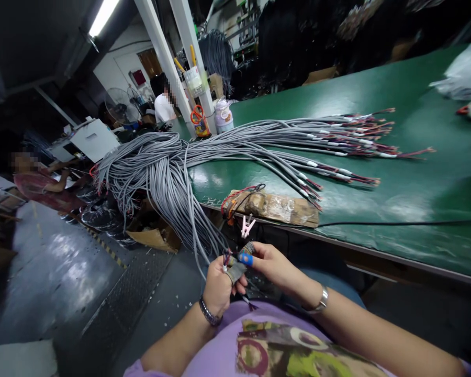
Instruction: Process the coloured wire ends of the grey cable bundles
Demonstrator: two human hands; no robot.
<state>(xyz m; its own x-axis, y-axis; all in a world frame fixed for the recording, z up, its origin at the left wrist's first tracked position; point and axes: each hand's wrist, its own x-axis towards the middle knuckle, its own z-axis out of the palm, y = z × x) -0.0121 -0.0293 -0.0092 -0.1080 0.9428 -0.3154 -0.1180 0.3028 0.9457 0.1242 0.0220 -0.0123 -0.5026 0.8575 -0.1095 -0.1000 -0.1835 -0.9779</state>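
My left hand (219, 285), with tape wrapped round its thumb, is closed on the end of a grey cable. Thin dark and red wires (226, 260) stick out above its fist. Close against it, my right hand (270, 266) pinches at the same wires; blue and grey wraps cover its fingertips. Exactly what lies between the right fingertips is hidden. Just behind my hands, a big bundle of grey cables (168, 175) hangs over the table edge. The bundle's stripped ends (361, 141), with white sleeves and reddish wires, fan out across the green table (408, 204).
At the table edge lies a wooden board (286, 208) with a pink clip (247, 226) beside it. Orange scissors (198, 116) and a bottle (224, 116) stand by a white post. A cardboard box (155, 230) is on the floor. Two people (49, 183) sit further off.
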